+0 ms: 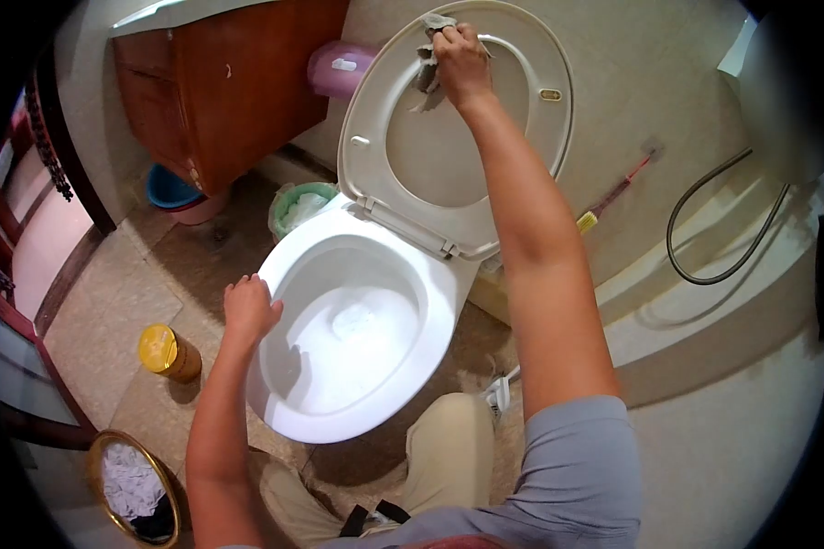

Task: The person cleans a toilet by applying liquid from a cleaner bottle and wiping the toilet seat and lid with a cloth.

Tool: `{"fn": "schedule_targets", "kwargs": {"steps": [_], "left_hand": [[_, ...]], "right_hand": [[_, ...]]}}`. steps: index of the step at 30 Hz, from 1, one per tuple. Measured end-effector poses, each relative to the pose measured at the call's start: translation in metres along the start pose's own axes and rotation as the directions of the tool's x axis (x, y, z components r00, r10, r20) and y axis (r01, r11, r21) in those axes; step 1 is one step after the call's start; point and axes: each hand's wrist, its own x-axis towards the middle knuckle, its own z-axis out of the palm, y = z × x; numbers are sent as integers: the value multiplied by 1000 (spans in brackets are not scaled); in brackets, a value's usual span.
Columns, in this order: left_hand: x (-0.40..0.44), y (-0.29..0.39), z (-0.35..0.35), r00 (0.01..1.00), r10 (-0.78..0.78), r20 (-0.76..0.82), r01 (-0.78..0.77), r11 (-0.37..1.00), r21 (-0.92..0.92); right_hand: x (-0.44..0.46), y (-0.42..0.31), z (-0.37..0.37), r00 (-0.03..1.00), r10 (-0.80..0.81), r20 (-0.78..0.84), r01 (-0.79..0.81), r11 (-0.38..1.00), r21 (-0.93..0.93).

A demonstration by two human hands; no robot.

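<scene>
At the top of the head view, my right hand (463,62) is closed on a crumpled greyish cloth (427,75), which lies against the raised toilet seat (557,146). Behind the seat stands the lid (430,156), seen through the seat's opening. My left hand (250,307) is at the left rim of the white toilet bowl (357,430), holding nothing, its thumb apart from the loosely bent fingers. Water shows in the bottom of the bowl. Parts of the cloth are hidden under my right fingers.
A yellow-lidded canister (169,353) and a gold-rimmed bin (96,457) stand on the floor at left. Near the wooden cabinet (238,91) are a blue basin (169,188) and a lined green bin (288,206). A brush (604,203) and a hose (673,229) are at right.
</scene>
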Motion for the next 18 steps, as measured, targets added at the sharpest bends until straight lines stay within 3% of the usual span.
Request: {"fn": "schedule_targets", "kwargs": {"steps": [3, 6, 10, 14, 18], "left_hand": [[2, 0, 3, 1000, 10, -22, -10, 1000, 11], [3, -6, 0, 999, 10, -46, -9, 1000, 13], [6, -17, 4, 1000, 12, -8, -12, 996, -92], [7, -20, 1, 1000, -2, 15, 4, 991, -137], [5, -22, 6, 999, 15, -43, -20, 991, -135]], "right_hand": [[-6, -5, -8, 999, -40, 11, 40, 997, -60], [3, 5, -25, 982, -66, 176, 83, 993, -90], [1, 33, -43, 961, -87, 263, 118, 988, -104], [-22, 61, -84, 954, 155, 257, -103, 973, -207], [-58, 53, -113, 914, 246, 322, -155, 947, -282]]}}
